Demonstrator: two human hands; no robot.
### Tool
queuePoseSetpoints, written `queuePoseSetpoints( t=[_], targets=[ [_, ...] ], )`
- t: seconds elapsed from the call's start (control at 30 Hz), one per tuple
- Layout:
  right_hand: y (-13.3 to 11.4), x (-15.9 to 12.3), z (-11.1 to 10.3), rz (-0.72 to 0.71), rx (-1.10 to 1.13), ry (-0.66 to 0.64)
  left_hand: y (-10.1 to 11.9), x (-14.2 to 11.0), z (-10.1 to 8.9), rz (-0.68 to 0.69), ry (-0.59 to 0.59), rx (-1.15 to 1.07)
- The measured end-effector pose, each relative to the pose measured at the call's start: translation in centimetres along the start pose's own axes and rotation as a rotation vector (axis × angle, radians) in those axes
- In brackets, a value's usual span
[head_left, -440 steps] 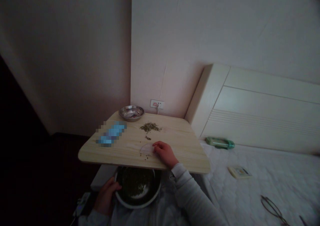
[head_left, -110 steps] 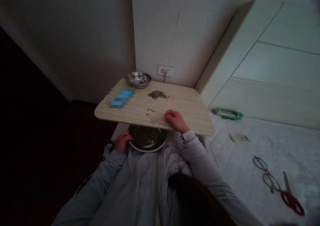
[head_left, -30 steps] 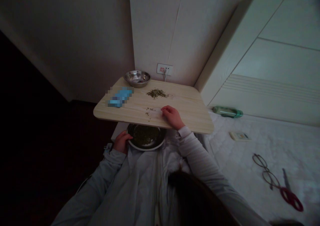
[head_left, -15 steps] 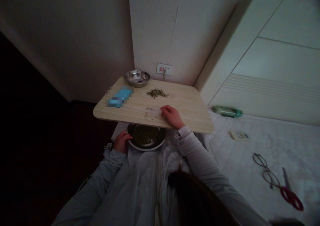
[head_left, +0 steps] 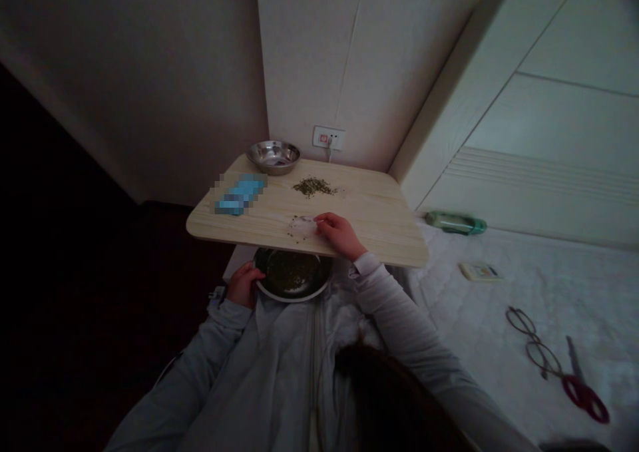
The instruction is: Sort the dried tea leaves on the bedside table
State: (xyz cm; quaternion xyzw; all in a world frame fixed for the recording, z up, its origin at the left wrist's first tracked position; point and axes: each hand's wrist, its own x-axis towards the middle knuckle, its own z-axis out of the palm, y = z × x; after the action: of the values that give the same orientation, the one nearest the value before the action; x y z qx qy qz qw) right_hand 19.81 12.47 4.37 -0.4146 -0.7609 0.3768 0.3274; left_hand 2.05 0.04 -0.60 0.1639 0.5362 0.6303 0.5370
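My left hand (head_left: 243,283) is closed on the left rim of a round, dark-looking bowl (head_left: 292,299) with a pale edge, held at my lap below the table's front edge. Small green grains, like mung beans (head_left: 292,269), cover part of its inside. Over the front of the wooden table, my right hand (head_left: 339,232) pinches a thin, see-through plastic piece (head_left: 305,228); its exact kind is unclear. A few loose grains (head_left: 298,239) lie around this piece. Farther back on the tabletop is a larger pile of green grains (head_left: 314,186).
The pale wooden table (head_left: 379,206) carries a steel bowl (head_left: 273,158) and a blurred-out blue item (head_left: 240,194). Behind is a wall socket (head_left: 329,137). On the white bed lie a green bottle (head_left: 455,223), a small pale box (head_left: 480,271), glasses (head_left: 533,340) and red-handled scissors (head_left: 584,399).
My right hand has shifted slightly left with the plastic piece, which is now among the loose grains near the front edge. My left hand and the bowl have stayed put.
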Motion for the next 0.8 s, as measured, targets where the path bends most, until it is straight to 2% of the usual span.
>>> queuePoseSetpoints(
  t=[0.37, 0.57, 0.8],
  targets=[
    [-0.1, 1.3, 1.6, -0.036, -0.048, -0.006, 0.0, 0.1, -0.1, 0.003, 0.026, 0.034],
    [-0.1, 1.0, 1.4, -0.042, -0.020, -0.018, 0.0, 0.1, -0.1, 0.003, 0.025, 0.032],
    [-0.2, 0.7, 1.3, -0.062, -0.089, 0.013, 0.1, -0.1, 0.1, 0.005, 0.032, 0.011]
  ],
)
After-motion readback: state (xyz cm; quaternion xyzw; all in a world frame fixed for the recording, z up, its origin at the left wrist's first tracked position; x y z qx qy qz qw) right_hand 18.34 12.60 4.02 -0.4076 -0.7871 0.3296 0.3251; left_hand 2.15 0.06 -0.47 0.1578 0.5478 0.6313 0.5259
